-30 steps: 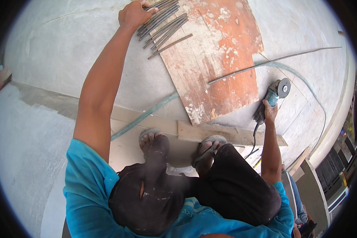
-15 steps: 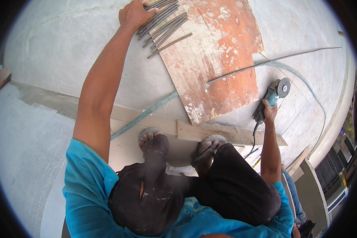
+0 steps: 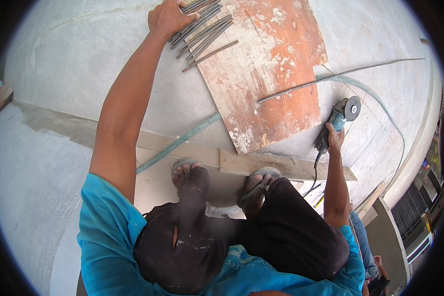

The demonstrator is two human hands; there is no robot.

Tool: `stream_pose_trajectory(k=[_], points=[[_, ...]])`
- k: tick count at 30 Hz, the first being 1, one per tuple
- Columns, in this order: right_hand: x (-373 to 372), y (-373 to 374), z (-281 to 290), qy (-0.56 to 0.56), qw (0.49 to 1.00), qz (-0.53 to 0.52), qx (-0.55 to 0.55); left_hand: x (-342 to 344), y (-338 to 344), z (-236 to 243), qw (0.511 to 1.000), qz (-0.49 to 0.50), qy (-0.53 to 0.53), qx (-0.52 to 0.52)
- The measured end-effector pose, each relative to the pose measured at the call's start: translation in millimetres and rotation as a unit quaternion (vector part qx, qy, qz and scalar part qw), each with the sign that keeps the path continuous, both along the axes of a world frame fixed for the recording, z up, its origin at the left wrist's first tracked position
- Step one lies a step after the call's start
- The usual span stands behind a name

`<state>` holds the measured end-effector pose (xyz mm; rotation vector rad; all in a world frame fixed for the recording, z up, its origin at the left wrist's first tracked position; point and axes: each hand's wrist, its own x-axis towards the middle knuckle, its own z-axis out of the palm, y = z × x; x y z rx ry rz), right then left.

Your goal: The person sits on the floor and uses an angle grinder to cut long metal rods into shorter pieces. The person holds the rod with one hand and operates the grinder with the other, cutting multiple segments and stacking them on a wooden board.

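Note:
My left hand (image 3: 171, 18) is stretched far forward, closed over the left end of a pile of short cut metal rods (image 3: 197, 22); its fingertips are partly hidden. Several rods lie side by side on the upper left edge of a worn plywood board (image 3: 261, 74). One rod (image 3: 210, 55) rests a little apart from the pile. My right hand (image 3: 336, 136) grips an angle grinder (image 3: 337, 118) by its body, right of the board, with the cutting disc (image 3: 352, 108) at the far end. A long thin metal rod (image 3: 301, 88) lies across the board's right part.
A greenish hose (image 3: 182, 139) runs under the board and curves away to the right. A wooden plank (image 3: 286, 166) lies before my sandalled feet. The grinder's black cord (image 3: 315, 172) trails toward me. Another person's jeans-clad leg (image 3: 364, 244) shows at the lower right, beside a grey panel (image 3: 392, 239).
My hands, the grinder and the rods stay almost where they were. At the lower right, the other person's arm has shifted into clearer view.

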<state>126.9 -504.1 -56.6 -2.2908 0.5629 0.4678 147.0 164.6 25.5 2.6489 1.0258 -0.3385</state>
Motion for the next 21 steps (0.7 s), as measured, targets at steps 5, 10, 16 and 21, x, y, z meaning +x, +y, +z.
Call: stream_pose_trajectory(k=[5,10,16,21], points=[[0,4,5,-0.017,1.0,0.013,0.004,1,8,-5,0.999,-0.045,0.008,0.006],[-1,5,6,-0.016,0.999,0.008,0.034,2,7,-7,0.999,-0.03,0.02,0.0],[-1,3,4,-0.021,0.999,0.008,0.046,-5,6,-9,0.996,-0.083,0.018,0.028],[0,13,5,0.008,1.0,-0.007,0.008,-7,4,-4,0.996,-0.082,0.017,0.036]])
